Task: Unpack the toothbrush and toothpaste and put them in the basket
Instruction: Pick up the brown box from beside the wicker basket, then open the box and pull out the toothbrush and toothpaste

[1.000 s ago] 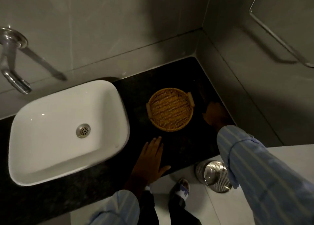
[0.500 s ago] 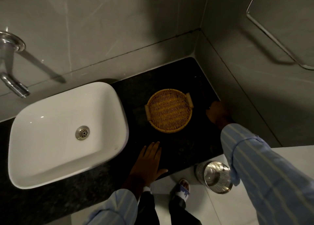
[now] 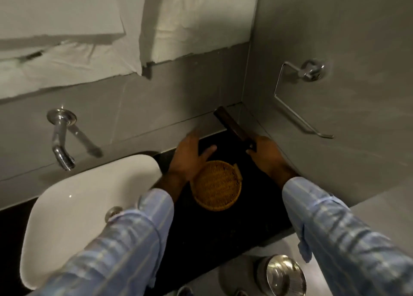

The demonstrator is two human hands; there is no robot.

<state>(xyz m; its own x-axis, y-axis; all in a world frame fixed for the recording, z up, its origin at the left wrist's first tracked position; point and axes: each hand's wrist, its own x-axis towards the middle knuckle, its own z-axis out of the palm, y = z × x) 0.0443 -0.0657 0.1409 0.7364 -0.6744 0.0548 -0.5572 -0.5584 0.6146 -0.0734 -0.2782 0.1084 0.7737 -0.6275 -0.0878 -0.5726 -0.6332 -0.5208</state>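
Head view: right hand (image 3: 266, 154), at centre right of the frame, is closed around the lower end of a long, dark, narrow box (image 3: 232, 125) — presumably the pack with the toothbrush or toothpaste, though no label can be read. The box is held clear of the dark counter (image 3: 223, 228), its far end slanting up toward the wall corner. Left hand (image 3: 190, 157) hovers open, fingers spread and blurred, just left of the box and above the far rim of the round woven basket (image 3: 218, 186); nothing is held in it. The basket sits on the counter between the two wrists, and nothing can be seen inside it. A white sink (image 3: 78, 206) lies at lower left, a metal bin (image 3: 281, 275) on the floor at lower right.

Opening the box seems to be the step in hand. It would be done best with the free end taken by the left hand while the right keeps its grip, the flap pulled open over the counter rather than over the sink — so that loose contents cannot fall into the sink. No second pack can be made out on the dark counter.
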